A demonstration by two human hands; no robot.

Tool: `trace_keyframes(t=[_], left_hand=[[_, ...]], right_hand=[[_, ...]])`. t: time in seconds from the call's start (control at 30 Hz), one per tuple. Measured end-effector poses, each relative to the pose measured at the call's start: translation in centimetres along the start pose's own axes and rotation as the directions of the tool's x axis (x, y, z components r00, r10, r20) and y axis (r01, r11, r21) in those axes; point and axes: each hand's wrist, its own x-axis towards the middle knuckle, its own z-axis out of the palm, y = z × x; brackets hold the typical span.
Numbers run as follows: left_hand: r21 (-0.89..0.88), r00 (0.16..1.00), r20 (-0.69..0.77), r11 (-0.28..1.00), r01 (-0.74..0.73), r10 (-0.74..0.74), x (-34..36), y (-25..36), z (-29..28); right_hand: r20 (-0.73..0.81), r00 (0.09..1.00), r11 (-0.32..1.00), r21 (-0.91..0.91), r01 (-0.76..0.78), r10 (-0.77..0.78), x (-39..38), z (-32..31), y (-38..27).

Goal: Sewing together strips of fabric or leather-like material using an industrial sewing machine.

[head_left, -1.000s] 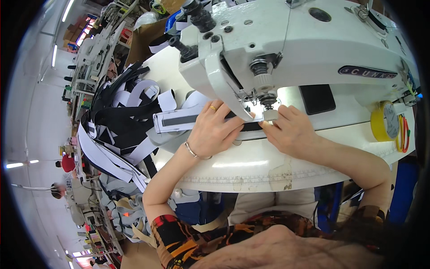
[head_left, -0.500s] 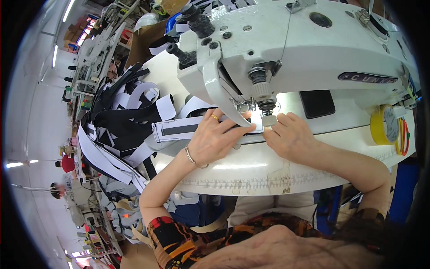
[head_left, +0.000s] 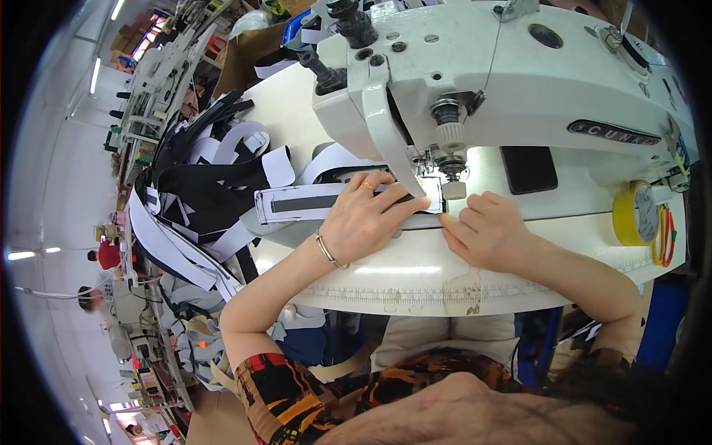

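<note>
A long white fabric strip [head_left: 308,203] with a black band along its middle lies on the sewing machine bed, its right end beneath the needle area. My left hand [head_left: 365,221], with a ring and a bracelet, rests across this strip, thumb and forefinger pressed together on it beside the presser foot. Just right of the strip's end is my right hand [head_left: 493,233], fingers curled and thumb tip close to the strip's corner. Whatever is inside its fingers is hidden. The white sewing machine [head_left: 512,96] stands over both hands, its lamp brightening the needle area.
Black and white strips [head_left: 211,189] pile up left of the machine. A dark phone [head_left: 529,169] lies under the machine arm. Yellow tape [head_left: 630,215] and red-handled scissors [head_left: 667,237] are at the right. A printed ruler [head_left: 415,300] follows the near table edge.
My right hand has shifted slightly right and nearer me, away from the presser foot. The strip's dark right edge now shows. My left hand stays on the strip. The view has shifted slightly.
</note>
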Motion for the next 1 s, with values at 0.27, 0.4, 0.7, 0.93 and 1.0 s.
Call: trace_keyframes(t=[0.27, 0.4, 0.7, 0.93, 1.0], left_hand=[[0.048, 0.999, 0.020, 0.998, -0.046, 0.045, 0.1, 0.2, -0.3], [0.073, 0.998, 0.042, 0.996, -0.046, 0.043, 0.2, 0.5, -0.8], [0.019, 0.916, 0.087, 0.920, 0.391, -0.391, 3.0, 0.5, -1.7], [0.002, 0.720, 0.476, 0.819, 0.573, -0.505, 5.8, -0.3, -3.0], [-0.002, 0.700, 0.497, 0.806, 0.591, -0.512, 5.8, -0.7, -2.7]], right_hand=[[-0.078, 0.995, 0.998, -0.006, -0.070, 0.069, 1.5, -0.3, 0.4], [-0.020, 0.998, 0.998, -0.003, -0.066, 0.066, 1.5, -0.3, 0.5], [-0.031, 0.998, 0.997, 0.048, -0.060, 0.061, 1.4, -0.1, 0.5], [-0.035, 0.998, 0.997, 0.049, -0.059, 0.061, 1.3, 0.0, 0.3], [-0.035, 0.998, 0.998, 0.045, -0.053, 0.055, 1.3, -0.1, 0.3]])
